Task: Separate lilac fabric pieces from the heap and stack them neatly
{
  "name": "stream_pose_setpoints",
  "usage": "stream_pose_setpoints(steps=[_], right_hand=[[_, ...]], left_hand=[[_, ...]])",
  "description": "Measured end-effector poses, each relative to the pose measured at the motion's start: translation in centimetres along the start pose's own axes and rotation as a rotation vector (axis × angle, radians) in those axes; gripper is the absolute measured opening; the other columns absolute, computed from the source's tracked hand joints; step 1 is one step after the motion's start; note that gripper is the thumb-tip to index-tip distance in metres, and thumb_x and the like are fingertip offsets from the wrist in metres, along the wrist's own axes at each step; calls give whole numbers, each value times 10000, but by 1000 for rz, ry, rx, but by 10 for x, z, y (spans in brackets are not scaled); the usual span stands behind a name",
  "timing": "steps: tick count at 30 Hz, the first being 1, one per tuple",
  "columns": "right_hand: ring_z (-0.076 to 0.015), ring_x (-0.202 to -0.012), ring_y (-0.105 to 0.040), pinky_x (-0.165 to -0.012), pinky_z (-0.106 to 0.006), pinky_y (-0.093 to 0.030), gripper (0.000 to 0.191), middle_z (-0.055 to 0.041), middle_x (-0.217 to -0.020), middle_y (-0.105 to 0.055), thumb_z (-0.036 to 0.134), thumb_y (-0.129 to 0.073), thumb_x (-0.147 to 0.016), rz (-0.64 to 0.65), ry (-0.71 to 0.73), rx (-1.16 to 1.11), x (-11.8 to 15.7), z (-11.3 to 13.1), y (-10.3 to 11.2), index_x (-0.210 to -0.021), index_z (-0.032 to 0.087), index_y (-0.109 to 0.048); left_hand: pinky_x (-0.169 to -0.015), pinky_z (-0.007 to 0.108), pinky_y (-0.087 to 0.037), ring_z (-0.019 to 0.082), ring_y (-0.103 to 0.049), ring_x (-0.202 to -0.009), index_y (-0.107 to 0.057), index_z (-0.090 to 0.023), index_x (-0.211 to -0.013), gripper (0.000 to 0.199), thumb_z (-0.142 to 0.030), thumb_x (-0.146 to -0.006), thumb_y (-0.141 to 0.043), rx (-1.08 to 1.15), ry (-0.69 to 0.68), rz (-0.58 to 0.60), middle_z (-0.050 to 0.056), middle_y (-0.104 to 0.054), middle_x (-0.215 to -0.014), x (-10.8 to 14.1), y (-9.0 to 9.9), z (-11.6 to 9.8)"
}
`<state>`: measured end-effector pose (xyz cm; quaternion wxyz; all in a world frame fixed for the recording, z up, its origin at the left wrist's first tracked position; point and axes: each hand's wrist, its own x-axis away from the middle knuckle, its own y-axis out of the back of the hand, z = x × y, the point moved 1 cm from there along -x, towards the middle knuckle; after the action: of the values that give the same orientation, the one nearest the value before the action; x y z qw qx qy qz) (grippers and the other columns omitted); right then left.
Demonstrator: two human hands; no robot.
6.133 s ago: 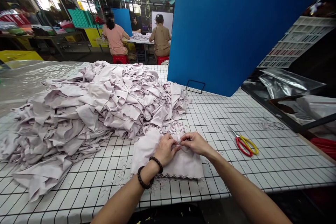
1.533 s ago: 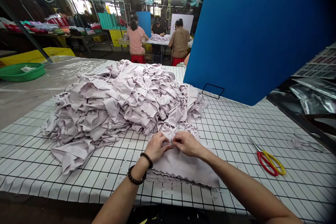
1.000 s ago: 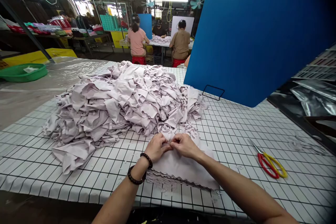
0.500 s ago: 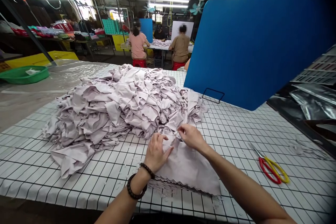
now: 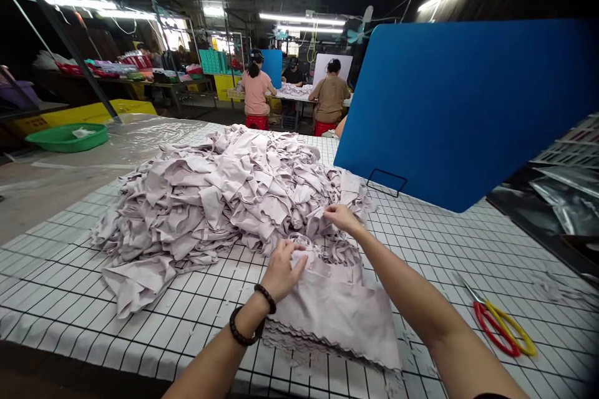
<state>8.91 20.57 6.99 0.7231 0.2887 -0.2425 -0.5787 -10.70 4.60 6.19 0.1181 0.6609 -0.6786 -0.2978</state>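
A neat stack of pale lilac fabric pieces (image 5: 341,318) with wavy cut edges lies near the front of the table. My left hand (image 5: 283,271), with dark beaded bracelets on its wrist, rests at the stack's upper left corner, thumb and fingers apart. Beyond the stack, my right hand (image 5: 345,218) is closed in a pinch on a fabric piece (image 5: 318,221) at the near right edge of a large loose pile (image 5: 210,187) of the same cloth. Its fingertips are partly hidden against the cloth.
Red-and-yellow-handled scissors (image 5: 500,324) lie to the right on the gridded tablecloth (image 5: 449,249). A large blue board (image 5: 449,112) leans in a black wire stand (image 5: 386,182). At the left is a green basin (image 5: 68,139). Several people sit at a table farther back.
My right hand has moved forward from the stack to the loose pile's edge. My left hand has stayed at the stack. The view has tilted slightly upward.
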Motion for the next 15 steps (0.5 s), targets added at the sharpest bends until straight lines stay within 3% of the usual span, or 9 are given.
stream_pose_setpoints(steps=[3, 6, 8, 11, 15], right_hand=[[-126, -565, -514, -537, -236, -401, 157, 5, -610, -549, 291, -459, -731, -8, -12, -170, 0, 6, 28, -705, 161, -544], [-115, -576, -527, -559, -234, -439, 150, 10, -641, -555, 317, -485, -736, 41, 16, -329, 6, 18, 47, -734, 172, -524], [-107, -568, -524, -560, -231, -446, 190, 8, -655, -565, 357, -569, -723, 122, 24, -529, 13, 23, 54, -752, 173, -529], [-101, -557, -521, -540, -223, -441, 267, 3, -662, -580, 385, -682, -685, 220, -32, -834, 21, 22, 61, -772, 171, -549], [-125, -569, -552, -527, -242, -456, 287, -22, -656, -613, 420, -684, -707, 216, -141, -905, 27, 9, 67, -790, 161, -594]], left_hand=[[-834, 332, -443, 181, -542, -883, -538, -207, -1149, 343, -350, -837, -523, 49, -21, -92, 82, -516, -1085, -36, -6, -6], [-926, 356, -391, 221, -514, -1033, -470, -169, -1238, 535, -338, -756, -626, 144, -31, -108, 119, -493, -1203, -80, -24, -12], [-923, 358, -384, 234, -515, -1043, -540, -158, -1143, 471, -331, -721, -660, 282, 22, -9, 107, -554, -1141, -105, -37, -14], [-779, 312, -439, 203, -584, -859, -616, -139, -964, 332, -366, -725, -654, 543, 136, 234, 71, -642, -905, -127, -49, -16], [-683, 248, -444, 150, -599, -729, -641, -127, -935, 320, -335, -697, -689, 883, 198, 410, 44, -668, -824, -132, -50, -17]])
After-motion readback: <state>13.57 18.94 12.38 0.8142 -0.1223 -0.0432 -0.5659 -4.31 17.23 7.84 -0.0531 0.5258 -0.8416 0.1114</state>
